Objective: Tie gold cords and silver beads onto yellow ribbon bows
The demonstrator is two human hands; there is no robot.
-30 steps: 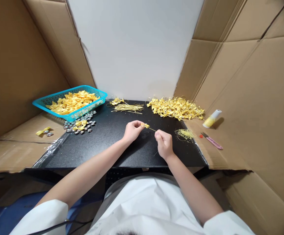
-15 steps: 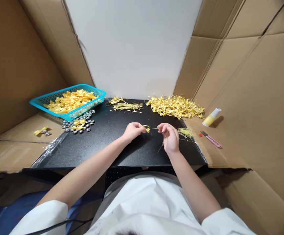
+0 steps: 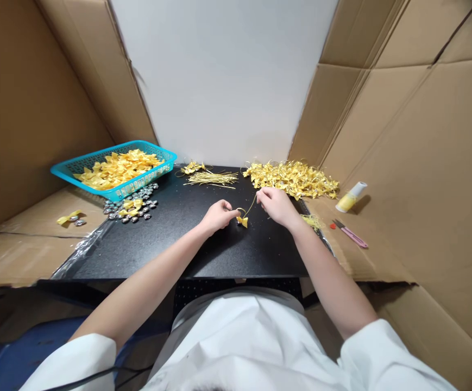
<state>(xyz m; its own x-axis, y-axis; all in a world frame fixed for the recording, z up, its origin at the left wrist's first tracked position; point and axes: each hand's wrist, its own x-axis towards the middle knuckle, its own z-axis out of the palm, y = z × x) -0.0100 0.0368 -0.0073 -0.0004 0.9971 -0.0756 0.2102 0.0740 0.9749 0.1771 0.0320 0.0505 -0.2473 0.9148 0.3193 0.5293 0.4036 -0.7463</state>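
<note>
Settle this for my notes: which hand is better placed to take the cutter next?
Right, probably: the right hand is nearer the cutter, though it must first release the cord. The left hand is farther, pinching at the bow.

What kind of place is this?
Probably a little craft work corner: there's a blue basket full of yellow bows, a big pile of bows with cords, and pink-handled snips, all between cardboard walls.

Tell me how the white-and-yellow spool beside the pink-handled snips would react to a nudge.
The spool would probably tip, being narrow and seemingly stood on end. Once down, its round sides might let it roll over the cardboard.
</note>
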